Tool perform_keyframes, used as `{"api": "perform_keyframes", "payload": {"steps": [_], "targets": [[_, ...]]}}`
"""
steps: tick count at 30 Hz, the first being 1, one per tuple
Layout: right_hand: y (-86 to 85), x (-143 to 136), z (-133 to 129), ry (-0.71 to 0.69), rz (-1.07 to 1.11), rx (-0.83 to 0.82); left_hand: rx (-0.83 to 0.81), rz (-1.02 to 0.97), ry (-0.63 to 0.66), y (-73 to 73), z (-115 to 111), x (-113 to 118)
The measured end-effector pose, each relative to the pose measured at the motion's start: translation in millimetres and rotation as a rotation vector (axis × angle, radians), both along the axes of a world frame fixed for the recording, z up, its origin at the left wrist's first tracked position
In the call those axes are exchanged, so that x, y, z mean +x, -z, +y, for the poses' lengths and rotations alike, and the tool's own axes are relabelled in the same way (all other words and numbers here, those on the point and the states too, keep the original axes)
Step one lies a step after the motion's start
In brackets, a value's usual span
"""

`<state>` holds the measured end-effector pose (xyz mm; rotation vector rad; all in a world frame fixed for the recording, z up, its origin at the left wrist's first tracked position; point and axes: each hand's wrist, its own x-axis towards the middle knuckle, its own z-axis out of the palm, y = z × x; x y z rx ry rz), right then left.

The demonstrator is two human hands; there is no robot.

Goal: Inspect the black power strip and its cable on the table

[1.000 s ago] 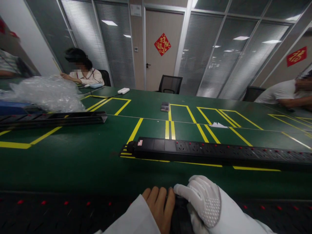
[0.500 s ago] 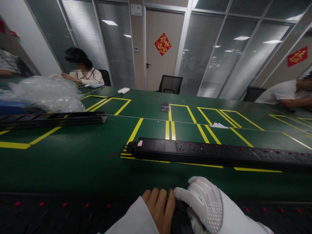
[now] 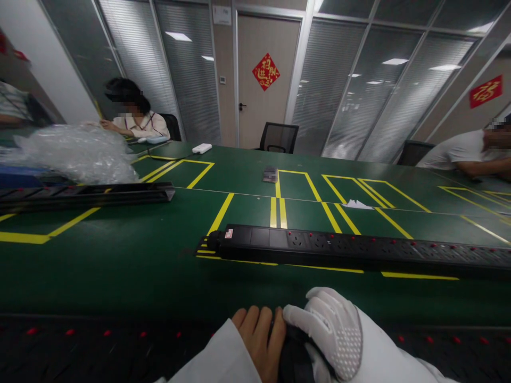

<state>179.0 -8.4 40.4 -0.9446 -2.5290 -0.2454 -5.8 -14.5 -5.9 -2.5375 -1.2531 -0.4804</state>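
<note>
At the bottom centre my left hand [image 3: 261, 338], bare, has its fingers curled over beside a dark rounded object [image 3: 296, 356]. My right hand [image 3: 335, 330], in a white dotted glove, is closed around that object from the right; what exactly it is, I cannot make out. Both hands are over a long black power strip [image 3: 88, 346] with red switches along the near edge. Beyond them another black power strip [image 3: 343, 247] lies across the green table [image 3: 159, 271], its plug end to the left.
Clear plastic wrap [image 3: 80, 154] and a black metal channel [image 3: 131, 194] are at the left. A white device [image 3: 202, 148], a small dark item [image 3: 270, 174] and crumpled white paper [image 3: 358, 204] lie farther back. People sit at the left and right.
</note>
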Motion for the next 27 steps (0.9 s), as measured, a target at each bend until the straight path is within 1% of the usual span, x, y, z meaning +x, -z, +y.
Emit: {"api": "perform_keyframes", "payload": {"steps": [3, 5, 8, 10, 12, 14, 17, 20, 23, 27], "targets": [[0.5, 1.9, -1.3, -0.004, -0.014, -0.008, -0.004, 0.003, 0.009, 0.5, 0.2, -0.1], [2.3, 2.8, -0.6, 0.017, -0.054, 0.024, -0.016, 0.000, -0.005, 0.4, 0.0, 0.1], [8.5, 1.8, 2.4, 0.009, -0.118, 0.095, -0.042, 0.002, -0.011, -1.3, -0.7, 0.8], [14.9, -0.2, 4.7, 0.020, -0.080, 0.155, -0.061, 0.012, -0.010, -3.7, -1.1, 1.2], [21.3, -1.9, 6.5, 0.061, -0.011, 0.206, -0.082, 0.024, -0.008, -6.4, -1.5, 1.4], [24.9, -1.7, 7.5, 0.064, -0.008, 0.216, -0.085, 0.032, -0.008, -8.2, -1.6, 1.2], [22.5, 1.2, 7.8, 0.009, -0.099, 0.180, -0.070, 0.040, -0.008, -8.1, -1.5, 0.9], [16.6, 2.7, 7.4, 0.010, -0.120, 0.175, -0.099, 0.050, -0.010, -6.0, -1.2, 0.5], [16.0, 0.6, 8.2, 0.017, -0.101, 0.167, -0.099, 0.047, -0.001, -3.6, -0.7, 0.3], [22.5, -4.5, 12.2, -0.002, 0.035, 0.233, -0.065, 0.023, -0.014, 0.3, 0.1, 0.8]]}}
